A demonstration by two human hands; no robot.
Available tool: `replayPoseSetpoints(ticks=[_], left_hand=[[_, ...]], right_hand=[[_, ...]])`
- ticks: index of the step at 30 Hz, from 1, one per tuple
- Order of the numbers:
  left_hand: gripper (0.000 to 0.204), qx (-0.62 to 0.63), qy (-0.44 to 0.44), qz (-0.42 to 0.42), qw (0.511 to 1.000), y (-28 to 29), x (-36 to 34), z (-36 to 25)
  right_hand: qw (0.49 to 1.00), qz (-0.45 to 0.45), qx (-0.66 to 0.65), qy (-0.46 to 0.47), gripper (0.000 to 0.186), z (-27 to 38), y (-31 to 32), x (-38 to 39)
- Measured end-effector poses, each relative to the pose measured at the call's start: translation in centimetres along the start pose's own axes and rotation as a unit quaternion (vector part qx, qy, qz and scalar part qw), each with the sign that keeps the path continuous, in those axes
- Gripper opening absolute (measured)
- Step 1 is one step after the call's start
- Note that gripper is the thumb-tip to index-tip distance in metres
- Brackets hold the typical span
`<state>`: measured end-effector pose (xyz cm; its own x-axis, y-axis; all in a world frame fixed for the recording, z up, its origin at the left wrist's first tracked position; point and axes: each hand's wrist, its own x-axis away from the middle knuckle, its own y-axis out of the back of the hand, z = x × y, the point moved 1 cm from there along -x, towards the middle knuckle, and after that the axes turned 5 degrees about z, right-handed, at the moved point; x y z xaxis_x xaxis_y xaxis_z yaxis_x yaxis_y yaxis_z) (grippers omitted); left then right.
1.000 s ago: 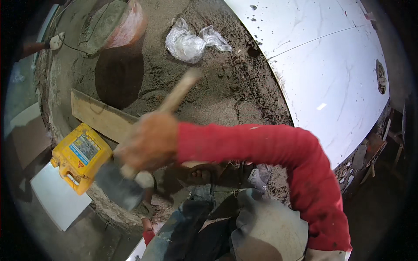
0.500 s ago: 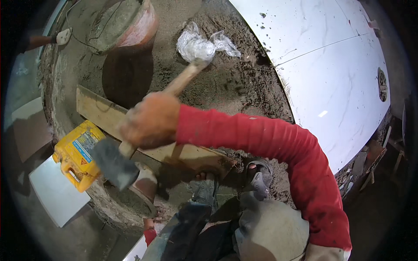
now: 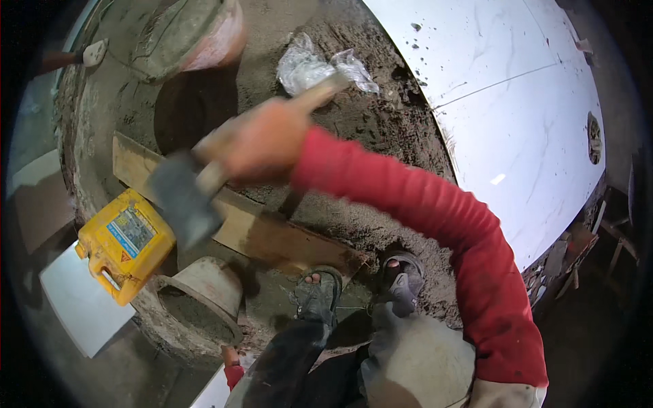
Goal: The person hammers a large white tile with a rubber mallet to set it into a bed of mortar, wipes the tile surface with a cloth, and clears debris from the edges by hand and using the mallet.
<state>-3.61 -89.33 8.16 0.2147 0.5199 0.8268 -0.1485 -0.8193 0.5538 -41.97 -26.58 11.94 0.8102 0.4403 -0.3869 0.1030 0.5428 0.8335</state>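
Observation:
My right hand [image 3: 262, 143], in a red sleeve, is closed around the wooden handle of a rubber mallet [image 3: 183, 200]. Its dark, blocky head hangs over a wooden board [image 3: 272, 238] and the corner of a yellow jerrycan [image 3: 126, 238]. Motion blurs both hand and mallet. The handle's far end overlaps a crumpled clear plastic bag [image 3: 306, 64] lying on the grey mortar. At the lower edge, only a small part of my left hand [image 3: 230, 355] shows next to a tilted pail [image 3: 214, 282]; its fingers cannot be made out.
Large white marbled tiles [image 3: 517, 143] cover the right side, bordering rough wet mortar [image 3: 374, 136]. A big mortar-smeared tub [image 3: 218, 37] stands at the upper left, near a co-worker's pale-covered hand [image 3: 95, 53]. My sandalled feet [image 3: 320, 292] are beside the board.
My right hand has moved up and to the right with the mallet. The mallet head has risen away from the pail's rim, uncovering more of the pail.

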Motion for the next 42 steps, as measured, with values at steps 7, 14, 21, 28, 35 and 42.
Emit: replayPoseSetpoints(ticks=[7,14,21,28,35,42], left_hand=[[0.037,-0.034,-0.061,0.052,0.996,2.3,-3.3,2.1],[0.028,0.068,-0.041,0.025,0.997,-0.6,-2.9,2.0],[0.03,0.09,0.049,0.061,0.993,-0.7,-0.2,2.1],[0.034,0.07,0.032,0.107,0.991,-2.8,-0.4,-0.1],[0.038,0.048,0.041,0.136,0.989,-5.4,0.1,-1.2],[0.043,0.05,0.036,0.158,0.985,-6.1,0.8,-1.8]], right_hand=[[0.985,0.138,-0.008,-0.102,0.031,-10.5,-4.8,8.5],[0.966,0.171,0.006,-0.193,0.032,-9.7,-1.4,8.9],[0.988,-0.069,-0.133,0.034,0.018,0.8,-3.6,3.7],[0.985,0.109,0.107,-0.078,0.032,-12.3,-1.8,12.0],[0.993,0.076,-0.086,0.005,0.028,2.9,-1.3,3.4],[0.969,0.214,0.05,-0.115,0.041,-12.3,-5.4,16.8]])
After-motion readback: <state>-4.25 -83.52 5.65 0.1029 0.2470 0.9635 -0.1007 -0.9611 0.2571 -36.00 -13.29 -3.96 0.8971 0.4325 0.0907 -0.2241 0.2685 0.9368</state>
